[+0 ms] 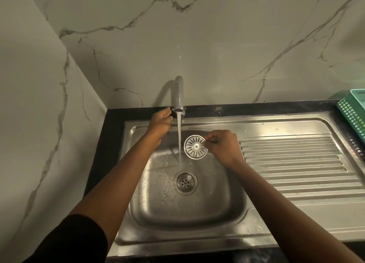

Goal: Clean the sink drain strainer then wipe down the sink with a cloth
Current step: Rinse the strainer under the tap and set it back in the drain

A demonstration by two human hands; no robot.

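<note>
Sink [177,241] basin is wet and the drain [185,182] is open with the strainer out. Right hand [223,146] pinches the strainer [196,147] by its rim, over the basin and just right of the water stream [179,136], not under it. Left hand [161,122] is curled on the handle at the base of the tap [179,93], with the water running. Judgement: rinse is about to start and strainer cleaning is not done. Wipe-down not begun, no cloth in view. Green basket [353,112] far right.
</note>
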